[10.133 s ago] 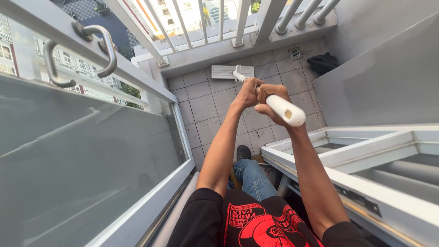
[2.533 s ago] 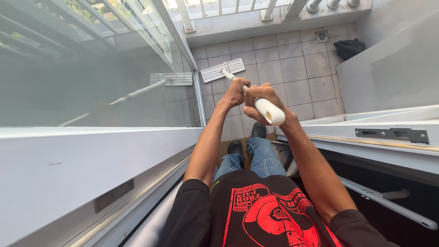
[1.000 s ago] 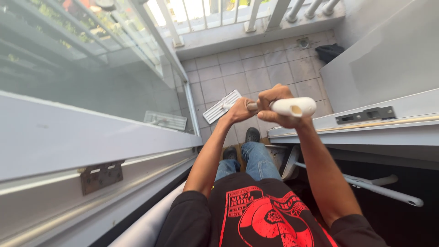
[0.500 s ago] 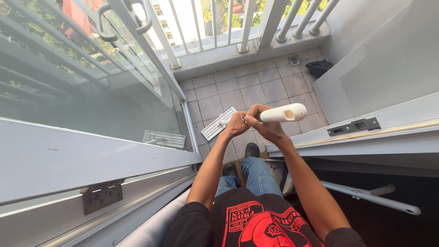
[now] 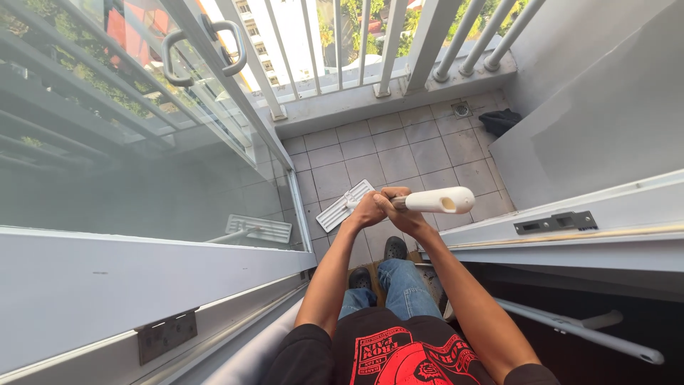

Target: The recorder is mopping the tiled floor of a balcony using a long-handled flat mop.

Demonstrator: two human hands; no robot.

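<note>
Gripping the white mop handle (image 5: pixel 434 201) together, both hands (image 5: pixel 385 208) hold its flat head (image 5: pixel 344 206) just beyond them.

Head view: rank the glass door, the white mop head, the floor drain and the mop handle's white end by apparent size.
1. glass door
2. mop head and white handle end: look alike; the handle end is nearer the camera, so unranked.
3. floor drain

A single head-worn camera, 1 view only, looks steeply down the wearer's own chest and arms to a tiled balcony floor (image 5: pixel 399 153) well below. The lens faces outward toward the railing (image 5: pixel 370 50) at top of frame, with a glass door (image 5: pixel 142 178) close on the left and a grey wall (image 5: pixel 598 121) on the right. Both hands, left hand (image 5: pixel 367 210) and right hand (image 5: pixel 400 214), sit near centre, at arm's length from the camera.
</note>
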